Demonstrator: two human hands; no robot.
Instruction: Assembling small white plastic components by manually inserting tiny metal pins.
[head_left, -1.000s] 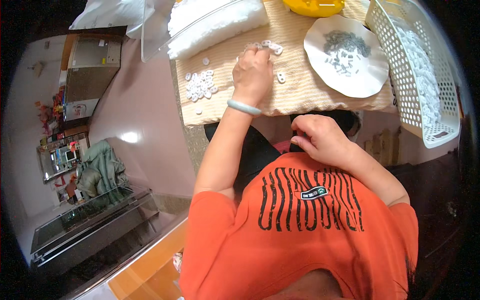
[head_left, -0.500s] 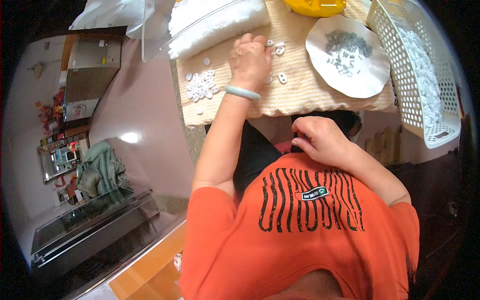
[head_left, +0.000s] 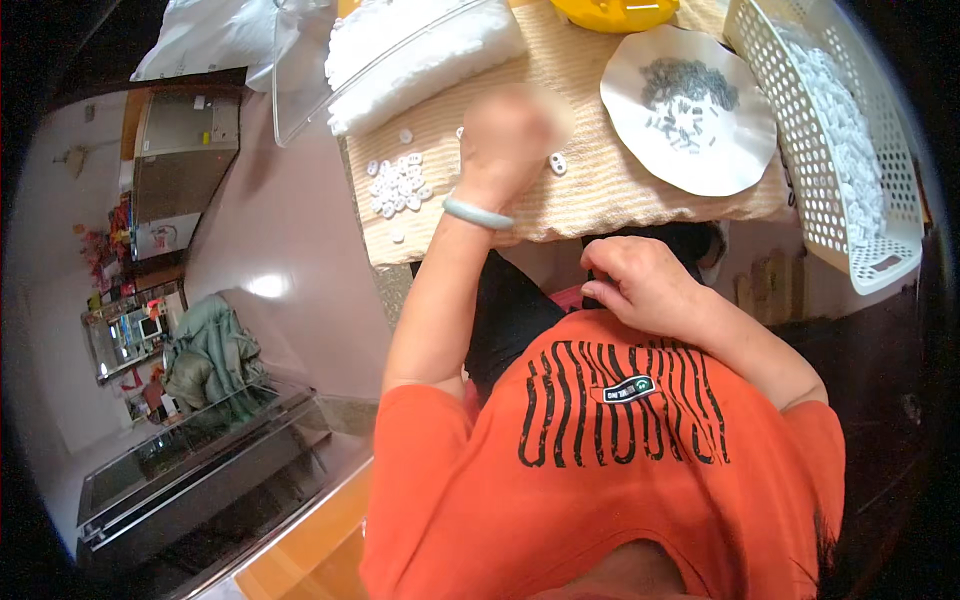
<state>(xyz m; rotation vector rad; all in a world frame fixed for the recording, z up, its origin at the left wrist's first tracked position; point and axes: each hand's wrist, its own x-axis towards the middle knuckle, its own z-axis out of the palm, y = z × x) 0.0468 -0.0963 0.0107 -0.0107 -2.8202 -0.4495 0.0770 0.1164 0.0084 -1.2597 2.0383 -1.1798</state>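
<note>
My left hand, with a pale bangle on its wrist, reaches over the striped cloth; its fingers are blurred, and what lies under them is hidden. Just right of it rests a small white oval piece with two holes. A pile of similar small white pieces lies to its left, one piece apart below. My right hand is closed, fingers curled, in front of the table's near edge. Whatever it holds, if anything, is hidden.
A clear box of small white pieces stands at the back left. On the right are a white wavy-edged plate holding small grey pieces, and a perforated basket with white pieces. Something yellow sits at the far edge.
My left hand has shifted slightly down, its fingers blurring and covering the loose pieces that showed on its right. The right hand stays nearly still. The whole view has shifted a little.
</note>
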